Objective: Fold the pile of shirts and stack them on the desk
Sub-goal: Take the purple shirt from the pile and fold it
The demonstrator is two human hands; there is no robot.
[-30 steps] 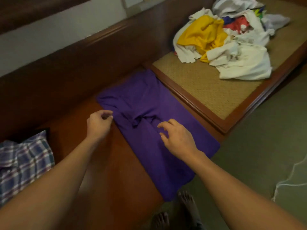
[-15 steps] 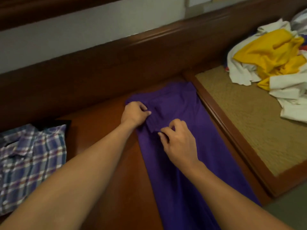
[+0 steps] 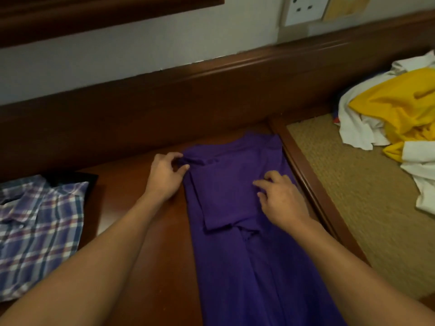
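A purple shirt [image 3: 237,208] lies lengthwise on the brown wooden desk [image 3: 150,234], its sides folded in to a narrow strip. My left hand [image 3: 164,177] pinches the shirt's top left corner between thumb and fingers. My right hand [image 3: 280,198] rests on the shirt's right side with fingers bent, pressing the folded sleeve. A pile of unfolded white and yellow shirts [image 3: 395,114] lies at the right on a woven mat surface [image 3: 348,184]. A folded plaid shirt [image 3: 40,231] lies at the left on the desk.
A dark wooden rail [image 3: 211,90] runs along the wall behind the desk. A wall socket [image 3: 306,8] sits above it. A raised wooden frame [image 3: 313,189] borders the mat just right of the purple shirt.
The view moved closer and left. My left hand slid out to the shirt's top left corner, and my right hand moved right across the folded sleeve.
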